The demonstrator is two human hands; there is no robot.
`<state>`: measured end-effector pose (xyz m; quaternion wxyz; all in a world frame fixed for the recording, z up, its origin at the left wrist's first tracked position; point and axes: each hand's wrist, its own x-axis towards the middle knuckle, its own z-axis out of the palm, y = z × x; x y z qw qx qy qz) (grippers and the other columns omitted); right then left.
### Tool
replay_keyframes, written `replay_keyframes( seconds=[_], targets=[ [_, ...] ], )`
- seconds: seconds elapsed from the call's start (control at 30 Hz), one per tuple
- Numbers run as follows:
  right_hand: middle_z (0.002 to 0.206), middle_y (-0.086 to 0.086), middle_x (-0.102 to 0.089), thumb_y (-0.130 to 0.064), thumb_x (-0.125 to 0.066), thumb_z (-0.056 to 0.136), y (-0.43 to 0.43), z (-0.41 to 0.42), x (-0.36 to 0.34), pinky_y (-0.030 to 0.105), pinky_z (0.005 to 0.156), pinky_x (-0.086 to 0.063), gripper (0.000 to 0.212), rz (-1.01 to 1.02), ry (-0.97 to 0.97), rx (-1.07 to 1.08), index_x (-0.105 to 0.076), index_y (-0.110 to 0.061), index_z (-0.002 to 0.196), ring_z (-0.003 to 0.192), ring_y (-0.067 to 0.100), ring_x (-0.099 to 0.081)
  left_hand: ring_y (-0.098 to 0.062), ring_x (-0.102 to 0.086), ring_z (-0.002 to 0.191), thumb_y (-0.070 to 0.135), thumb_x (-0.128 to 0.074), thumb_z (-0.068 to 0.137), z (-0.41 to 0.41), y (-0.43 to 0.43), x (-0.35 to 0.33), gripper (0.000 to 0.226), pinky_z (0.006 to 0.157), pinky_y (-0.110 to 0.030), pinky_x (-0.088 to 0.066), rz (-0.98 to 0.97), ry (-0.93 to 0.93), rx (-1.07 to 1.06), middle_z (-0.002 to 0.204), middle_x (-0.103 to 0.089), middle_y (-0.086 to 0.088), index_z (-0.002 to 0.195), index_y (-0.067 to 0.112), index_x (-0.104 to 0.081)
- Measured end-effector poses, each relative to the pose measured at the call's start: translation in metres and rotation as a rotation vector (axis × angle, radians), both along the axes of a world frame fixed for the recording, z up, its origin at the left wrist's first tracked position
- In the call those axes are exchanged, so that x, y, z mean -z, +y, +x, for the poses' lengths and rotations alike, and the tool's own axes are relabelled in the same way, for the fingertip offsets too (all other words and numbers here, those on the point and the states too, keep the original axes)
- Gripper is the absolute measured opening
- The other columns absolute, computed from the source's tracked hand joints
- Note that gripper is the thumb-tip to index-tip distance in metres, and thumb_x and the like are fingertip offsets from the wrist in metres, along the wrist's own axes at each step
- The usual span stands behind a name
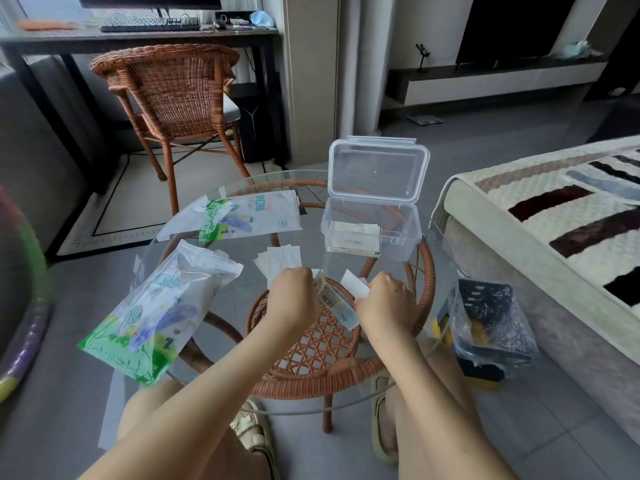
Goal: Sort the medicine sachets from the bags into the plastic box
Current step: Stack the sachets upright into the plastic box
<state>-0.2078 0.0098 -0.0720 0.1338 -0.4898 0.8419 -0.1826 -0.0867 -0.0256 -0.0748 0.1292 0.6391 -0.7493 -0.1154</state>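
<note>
On a round glass table (221,202) stands a clear plastic box (370,233) with its lid raised; a few sachets (353,237) lie inside. My left hand (294,296) and my right hand (388,303) together grip a small stack of white and green sachets (337,304) above the table's middle. More white sachets (280,259) lie loose just beyond my left hand. Two printed plastic bags rest on the glass: one at the near left (156,310), its mouth open, and one further back (242,214).
A rattan chair (173,95) stands behind the table. A patterned sofa (540,223) runs along the right. A clear bag holding dark and yellow items (488,327) sits at the table's right edge. My knees and sandals are below the glass.
</note>
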Motion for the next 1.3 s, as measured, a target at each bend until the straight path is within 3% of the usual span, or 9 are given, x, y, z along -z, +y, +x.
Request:
replay_keyframes(
  seconds=[0.17, 0.27, 0.43, 0.5, 0.63, 0.9, 1.07, 1.2, 1.3],
  targets=[
    [0.112, 0.013, -0.065, -0.013, -0.062, 0.088, -0.004, -0.005, -0.009, 0.023, 0.055, -0.035, 0.019, 0.078, -0.101, -0.007, -0.059, -0.005, 0.104, 0.102, 0.031, -0.062, -0.015, -0.04, 0.05, 0.006, -0.057, 0.082, 0.0, -0.005, -0.003, 0.026, 0.039, -0.022, -0.026, 0.112, 0.056, -0.065, 0.059, -0.043, 0.0, 0.06, 0.009, -0.044],
    [0.107, 0.012, -0.066, -0.016, -0.063, 0.087, -0.003, -0.015, -0.014, 0.021, 0.044, -0.024, 0.019, 0.045, -0.157, 0.011, -0.06, -0.004, 0.101, 0.098, 0.031, -0.063, -0.021, -0.05, 0.056, 0.006, -0.061, 0.078, 0.002, -0.006, -0.004, 0.007, 0.04, -0.022, -0.034, 0.155, 0.108, -0.072, 0.068, -0.057, -0.006, 0.072, 0.004, -0.061],
    [0.069, 0.004, -0.053, -0.03, -0.067, 0.082, 0.001, -0.009, -0.019, 0.02, 0.04, -0.023, 0.027, 0.004, -0.29, -0.063, -0.053, -0.01, 0.071, 0.062, 0.022, -0.052, -0.024, -0.05, 0.057, 0.013, -0.058, 0.083, 0.014, -0.008, -0.007, 0.018, 0.048, -0.027, -0.04, 0.174, 0.175, -0.112, 0.067, -0.061, -0.011, 0.07, 0.003, -0.067],
    [0.078, 0.007, -0.054, -0.03, -0.067, 0.083, 0.003, 0.008, -0.015, 0.022, 0.044, -0.031, 0.024, 0.043, -0.243, -0.103, -0.053, -0.013, 0.074, 0.074, 0.023, -0.054, -0.023, -0.051, 0.059, 0.009, -0.061, 0.079, 0.018, -0.008, -0.008, 0.014, 0.054, -0.029, -0.043, 0.161, 0.159, -0.118, 0.067, -0.058, -0.007, 0.066, 0.011, -0.058],
    [0.121, 0.013, -0.053, -0.016, -0.06, 0.09, 0.01, 0.038, -0.008, 0.03, 0.082, -0.049, 0.027, 0.033, -0.001, -0.136, -0.059, -0.006, 0.116, 0.111, 0.028, -0.051, -0.022, -0.055, 0.064, 0.009, -0.065, 0.078, 0.022, -0.003, -0.007, 0.011, 0.057, -0.028, -0.044, 0.132, 0.167, -0.123, 0.068, -0.059, -0.006, 0.067, 0.009, -0.06],
    [0.117, 0.01, -0.063, -0.008, -0.056, 0.09, 0.008, 0.036, -0.011, 0.032, 0.078, -0.051, 0.027, 0.042, -0.028, -0.127, -0.054, -0.01, 0.117, 0.104, 0.027, -0.061, -0.023, -0.054, 0.068, 0.012, -0.062, 0.078, 0.016, 0.008, -0.005, 0.005, 0.058, -0.03, -0.043, 0.067, 0.119, -0.06, 0.078, -0.065, -0.011, 0.075, 0.009, -0.058],
    [0.107, 0.008, -0.067, -0.015, -0.068, 0.083, 0.005, 0.014, -0.021, 0.023, 0.057, -0.044, 0.026, -0.043, -0.217, 0.015, -0.058, -0.011, 0.107, 0.093, 0.027, -0.064, -0.023, -0.056, 0.069, 0.012, -0.065, 0.078, 0.014, 0.011, -0.007, 0.007, 0.058, -0.029, -0.045, 0.093, 0.187, -0.07, 0.077, -0.06, -0.006, 0.078, 0.007, -0.059],
    [0.103, 0.011, -0.068, -0.018, -0.077, 0.072, -0.006, 0.03, -0.022, 0.027, 0.063, -0.048, 0.036, -0.008, -0.498, 0.034, -0.065, -0.006, 0.103, 0.089, 0.029, -0.066, -0.029, -0.068, 0.073, 0.003, -0.062, 0.078, 0.016, 0.011, -0.005, 0.008, 0.069, -0.038, -0.058, 0.202, 0.396, -0.131, 0.076, -0.071, -0.015, 0.08, -0.001, -0.069],
    [0.111, 0.01, -0.065, -0.017, -0.071, 0.08, -0.011, 0.046, -0.02, 0.027, 0.066, -0.045, 0.032, 0.07, -0.428, 0.025, -0.058, -0.006, 0.107, 0.099, 0.029, -0.063, -0.038, -0.069, 0.073, -0.009, -0.048, 0.073, 0.022, 0.01, -0.008, 0.018, 0.071, -0.05, -0.057, 0.263, 0.633, -0.238, 0.072, -0.07, -0.024, 0.071, -0.01, -0.067]
  ],
)
